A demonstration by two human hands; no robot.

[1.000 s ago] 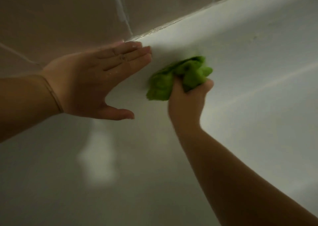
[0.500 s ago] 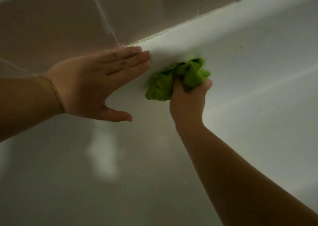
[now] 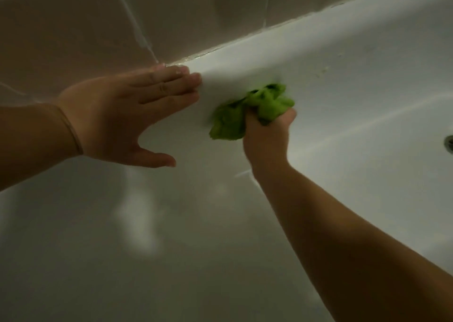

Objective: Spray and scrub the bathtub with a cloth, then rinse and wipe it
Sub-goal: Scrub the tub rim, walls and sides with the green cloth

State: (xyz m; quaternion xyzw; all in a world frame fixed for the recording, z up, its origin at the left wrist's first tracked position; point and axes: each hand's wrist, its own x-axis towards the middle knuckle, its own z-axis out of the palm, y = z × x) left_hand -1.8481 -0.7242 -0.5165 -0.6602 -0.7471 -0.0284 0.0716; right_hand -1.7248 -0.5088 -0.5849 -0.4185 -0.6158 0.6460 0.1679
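Both arms reach forward: my left hand (image 3: 127,116) lies flat, fingers straight, against the glossy white bathtub (image 3: 355,71) rim; my right hand (image 3: 267,138) grips a crumpled green cloth (image 3: 250,111) pressed on the smooth inner wall.

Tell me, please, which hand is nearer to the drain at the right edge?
The right hand, gripping the green cloth, is nearer the drain. The left hand rests flat on the tub wall, farther away.

Beige tiled wall (image 3: 73,27) with pale grout lines (image 3: 132,20)
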